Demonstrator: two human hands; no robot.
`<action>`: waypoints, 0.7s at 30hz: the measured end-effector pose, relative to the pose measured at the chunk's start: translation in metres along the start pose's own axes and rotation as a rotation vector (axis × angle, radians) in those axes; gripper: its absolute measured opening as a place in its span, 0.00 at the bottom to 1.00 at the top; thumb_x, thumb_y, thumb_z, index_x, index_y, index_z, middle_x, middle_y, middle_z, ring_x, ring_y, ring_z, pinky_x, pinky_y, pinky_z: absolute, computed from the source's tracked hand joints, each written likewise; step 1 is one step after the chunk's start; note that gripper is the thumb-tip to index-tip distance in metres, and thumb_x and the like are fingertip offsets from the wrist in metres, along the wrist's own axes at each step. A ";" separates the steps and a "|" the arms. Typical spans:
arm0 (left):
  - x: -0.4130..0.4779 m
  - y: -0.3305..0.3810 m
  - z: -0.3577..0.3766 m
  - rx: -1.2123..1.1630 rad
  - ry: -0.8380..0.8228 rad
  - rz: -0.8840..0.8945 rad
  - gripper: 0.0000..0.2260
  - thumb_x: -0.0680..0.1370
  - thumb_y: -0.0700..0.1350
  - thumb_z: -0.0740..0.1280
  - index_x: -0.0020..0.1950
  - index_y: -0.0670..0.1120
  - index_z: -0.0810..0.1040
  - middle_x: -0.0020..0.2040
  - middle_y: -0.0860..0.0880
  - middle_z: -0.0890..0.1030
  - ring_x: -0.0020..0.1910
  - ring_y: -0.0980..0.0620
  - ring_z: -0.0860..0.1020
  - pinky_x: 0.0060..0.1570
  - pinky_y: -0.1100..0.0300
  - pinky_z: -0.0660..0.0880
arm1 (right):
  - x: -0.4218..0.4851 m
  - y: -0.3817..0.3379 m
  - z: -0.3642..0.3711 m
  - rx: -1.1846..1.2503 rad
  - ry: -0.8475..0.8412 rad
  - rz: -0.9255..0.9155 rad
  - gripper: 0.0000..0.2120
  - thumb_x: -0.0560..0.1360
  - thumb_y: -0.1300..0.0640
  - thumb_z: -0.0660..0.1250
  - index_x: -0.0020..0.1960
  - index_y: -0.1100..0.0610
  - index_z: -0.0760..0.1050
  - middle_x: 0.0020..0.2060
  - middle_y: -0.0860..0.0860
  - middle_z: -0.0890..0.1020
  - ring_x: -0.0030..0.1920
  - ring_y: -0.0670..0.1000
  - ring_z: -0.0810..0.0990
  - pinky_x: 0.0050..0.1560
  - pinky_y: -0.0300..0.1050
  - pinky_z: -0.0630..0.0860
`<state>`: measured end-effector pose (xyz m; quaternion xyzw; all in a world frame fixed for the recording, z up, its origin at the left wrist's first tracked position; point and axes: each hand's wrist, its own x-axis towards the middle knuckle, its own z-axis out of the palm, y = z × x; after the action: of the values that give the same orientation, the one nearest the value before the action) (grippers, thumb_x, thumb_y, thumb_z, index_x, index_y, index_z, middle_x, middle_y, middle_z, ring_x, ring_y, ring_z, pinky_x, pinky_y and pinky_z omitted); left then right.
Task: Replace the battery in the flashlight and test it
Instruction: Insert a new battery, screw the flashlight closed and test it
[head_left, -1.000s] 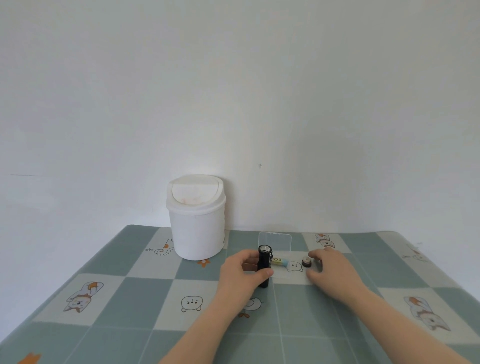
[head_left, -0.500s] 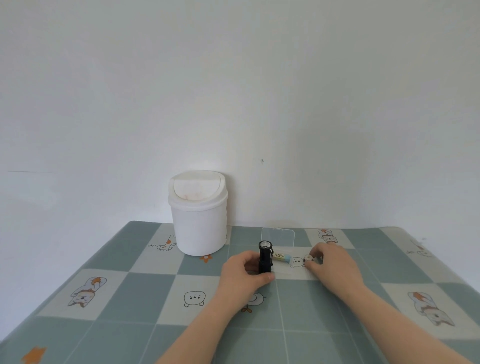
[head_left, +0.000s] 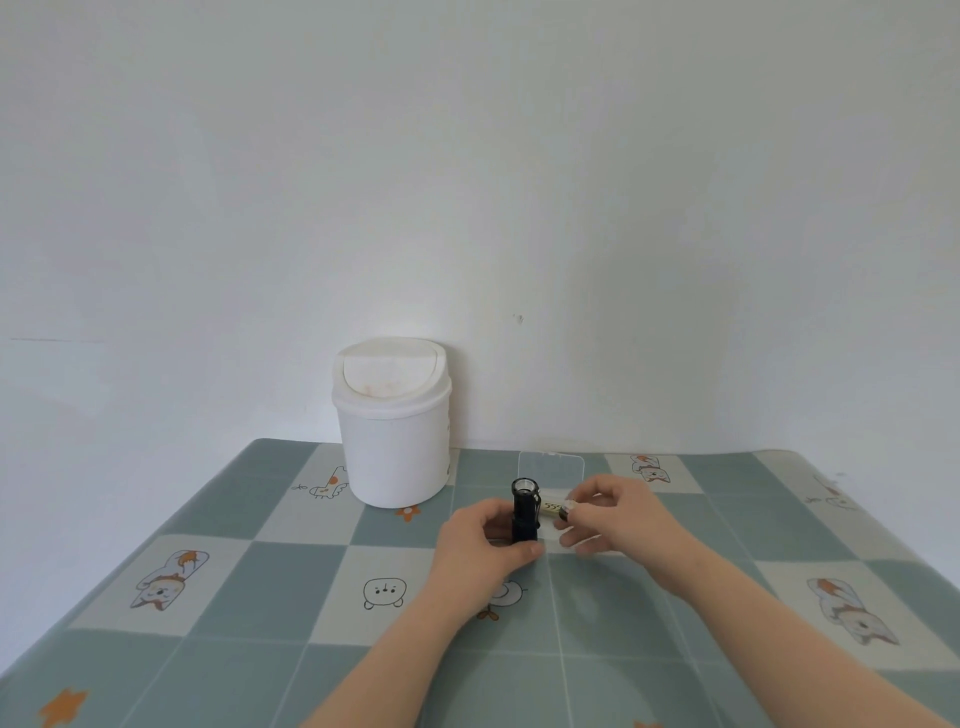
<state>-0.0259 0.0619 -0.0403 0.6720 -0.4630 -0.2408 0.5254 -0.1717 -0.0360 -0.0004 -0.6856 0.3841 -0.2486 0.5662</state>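
Note:
A black flashlight stands upright on the table, lens end up, with my left hand wrapped around its lower body. Just right of it lies a pale battery with a printed label. My right hand pinches a small dark cap between thumb and forefinger, right at the battery's right end. Whether the cap touches the battery is unclear.
A white swing-lid bin stands at the back against the wall, left of the flashlight. A clear glass sheet lies flat behind the flashlight. The checked tablecloth covers the table, whose edges run down both sides.
My right hand closed on the cap and carried it left, up to the battery's end. My left hand kept its hold on the upright flashlight. The camera tilted slightly.

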 end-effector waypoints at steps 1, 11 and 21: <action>0.000 0.000 0.000 0.000 0.001 0.000 0.12 0.67 0.40 0.75 0.44 0.55 0.80 0.43 0.54 0.85 0.42 0.61 0.82 0.44 0.73 0.76 | 0.000 -0.001 0.002 0.002 0.014 -0.022 0.06 0.71 0.65 0.68 0.48 0.64 0.77 0.38 0.59 0.84 0.35 0.51 0.84 0.40 0.44 0.82; 0.001 -0.001 0.001 -0.004 0.007 -0.007 0.12 0.67 0.40 0.75 0.45 0.54 0.81 0.44 0.53 0.85 0.45 0.57 0.82 0.48 0.69 0.77 | -0.001 -0.032 0.009 0.000 0.082 -0.153 0.08 0.67 0.69 0.71 0.45 0.63 0.78 0.39 0.60 0.84 0.35 0.51 0.81 0.35 0.39 0.81; 0.000 -0.002 0.001 -0.007 0.010 -0.005 0.12 0.68 0.40 0.75 0.49 0.49 0.82 0.44 0.52 0.85 0.45 0.57 0.83 0.49 0.67 0.77 | -0.005 -0.061 0.020 -0.517 0.067 -0.370 0.12 0.69 0.64 0.68 0.49 0.51 0.82 0.40 0.44 0.80 0.40 0.48 0.82 0.37 0.27 0.72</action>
<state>-0.0258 0.0614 -0.0421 0.6725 -0.4577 -0.2403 0.5297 -0.1446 -0.0163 0.0546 -0.8566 0.3217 -0.2639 0.3053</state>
